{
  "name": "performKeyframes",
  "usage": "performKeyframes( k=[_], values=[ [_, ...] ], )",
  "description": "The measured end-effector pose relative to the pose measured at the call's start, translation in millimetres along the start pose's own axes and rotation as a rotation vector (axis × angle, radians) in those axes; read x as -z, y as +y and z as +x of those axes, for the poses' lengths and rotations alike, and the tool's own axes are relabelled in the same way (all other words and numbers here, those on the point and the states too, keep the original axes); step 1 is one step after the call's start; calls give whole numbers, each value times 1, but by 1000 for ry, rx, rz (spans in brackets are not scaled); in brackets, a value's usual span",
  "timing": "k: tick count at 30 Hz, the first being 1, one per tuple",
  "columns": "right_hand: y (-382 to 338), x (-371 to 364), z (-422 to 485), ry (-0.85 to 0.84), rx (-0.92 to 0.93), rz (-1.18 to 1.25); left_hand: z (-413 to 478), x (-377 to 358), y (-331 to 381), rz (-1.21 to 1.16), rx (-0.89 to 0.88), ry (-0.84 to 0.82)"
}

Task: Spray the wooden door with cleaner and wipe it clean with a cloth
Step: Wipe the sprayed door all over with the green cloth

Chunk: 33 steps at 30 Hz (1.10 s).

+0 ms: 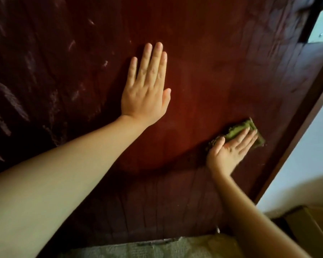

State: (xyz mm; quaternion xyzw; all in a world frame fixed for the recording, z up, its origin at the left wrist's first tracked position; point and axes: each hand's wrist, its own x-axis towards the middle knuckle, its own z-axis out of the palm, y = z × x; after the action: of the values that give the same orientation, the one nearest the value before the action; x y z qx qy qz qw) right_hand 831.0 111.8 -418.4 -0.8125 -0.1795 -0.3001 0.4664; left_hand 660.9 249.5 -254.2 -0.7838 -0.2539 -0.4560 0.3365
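A dark red-brown wooden door (203,75) fills most of the head view, with pale streaks on its left part and thin wet runs near its bottom. My left hand (147,86) lies flat on the door near its middle, fingers straight and pointing up. My right hand (229,148) presses a folded green cloth (239,130) against the door near its right edge, fingers straight on top of the cloth. No spray bottle is in view.
The door's right edge and brown frame (306,116) run diagonally, with a white wall (306,164) beyond. A cardboard box (313,228) sits at the lower right. A grey mat or floor (157,248) lies at the door's foot. A window frame (317,21) shows top right.
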Motion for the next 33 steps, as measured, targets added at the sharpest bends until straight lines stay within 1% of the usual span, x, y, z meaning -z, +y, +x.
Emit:
performKeyframes(
  k=[1,2,3,4,5,6,8,9,10,11,12,13,14,16,18,19,21,23,24,25,27,28,29,30,31,33],
  values=[
    [-18,-7,-14,-3,-254,130,0,0,1,-2,5,-10],
    [-40,-13,-29,-36,-441,235,-1,0,1,0,8,-19],
    [-64,-19,-47,-102,-545,305,-1,1,1,3,8,-26],
    [-86,-27,-66,-173,-579,335,-1,1,0,3,7,-29],
    [-104,-34,-85,-228,-546,303,-1,1,-1,3,7,-28],
    [-116,-40,-104,-254,-416,243,-1,3,-2,3,6,-25],
    [-117,-45,-127,-256,-9,126,-1,6,-1,1,-2,-34],
    [-109,-44,-126,-233,185,89,-1,6,0,-4,-9,-38],
    [-97,-39,-114,-197,329,70,0,5,1,-9,-16,-39],
    [-83,-35,-96,-166,410,62,0,5,1,-14,-16,-42],
    [-71,-27,-73,-126,415,64,0,4,1,-21,-11,-45],
    [-60,-19,-47,-63,346,81,0,3,1,-34,-5,-45],
    [-48,-11,-15,34,219,106,0,2,1,-48,-2,-41],
    [-17,4,47,184,-104,204,1,2,1,-70,1,-40],
    [17,12,81,203,-386,317,2,2,1,-81,-3,-46],
    [31,11,80,197,-482,362,2,1,2,-87,-6,-51],
    [44,-1,47,179,-625,417,1,2,2,-101,-5,-57],
    [29,-15,-4,101,-776,448,0,3,2,-119,3,-60],
    [15,-22,-28,43,-782,458,0,4,2,-123,5,-59],
    [0,-26,-50,-28,-713,443,0,5,2,-125,8,-59],
    [-19,-29,-71,-106,-453,381,2,6,2,-122,10,-61],
    [-19,-28,-62,-83,-348,362,2,6,1,-120,8,-65],
    [-14,-24,-41,-30,-302,355,2,6,1,-118,5,-66],
    [-3,-25,-17,36,-318,350,1,6,0,-116,3,-63],
    [11,-26,9,107,-389,347,1,5,0,-114,2,-55],
    [41,-22,50,254,-671,428,0,3,1,-118,-2,-40]
  ],
)
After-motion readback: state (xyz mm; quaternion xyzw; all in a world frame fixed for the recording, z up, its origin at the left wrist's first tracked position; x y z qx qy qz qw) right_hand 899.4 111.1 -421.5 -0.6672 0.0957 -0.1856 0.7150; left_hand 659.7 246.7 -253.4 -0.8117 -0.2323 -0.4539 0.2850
